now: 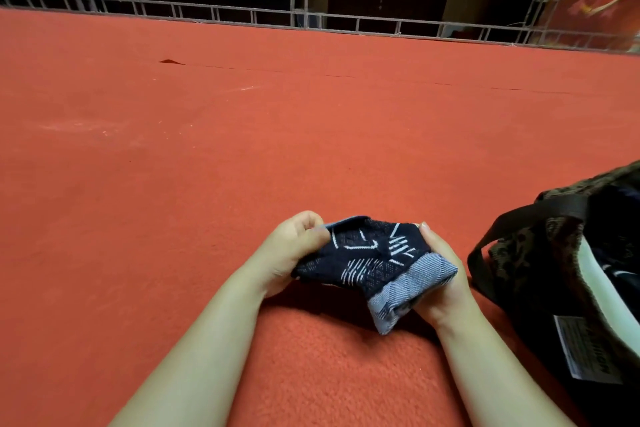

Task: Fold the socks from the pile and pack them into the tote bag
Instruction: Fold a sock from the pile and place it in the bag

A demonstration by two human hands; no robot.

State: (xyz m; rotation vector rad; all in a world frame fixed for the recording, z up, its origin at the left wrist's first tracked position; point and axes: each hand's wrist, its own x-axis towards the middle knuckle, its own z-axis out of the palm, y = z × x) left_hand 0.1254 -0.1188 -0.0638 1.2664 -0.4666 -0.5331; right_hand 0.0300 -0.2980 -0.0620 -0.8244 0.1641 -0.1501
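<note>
Folded dark sock (374,260) pinched at both ends by left hand (294,250) and right hand (438,274). No pile in view. Probably nearly done: only packing into the bag (568,274) beside it left.

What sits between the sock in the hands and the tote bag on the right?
Nothing but a narrow strip of bare red carpet in the head view. The right hand grips the sock on the tote bag side.

Left hand (291,253) and right hand (440,274): bare, ungloved. Forearms unsleeved up to the frame edge. Nails short, plain.
</note>
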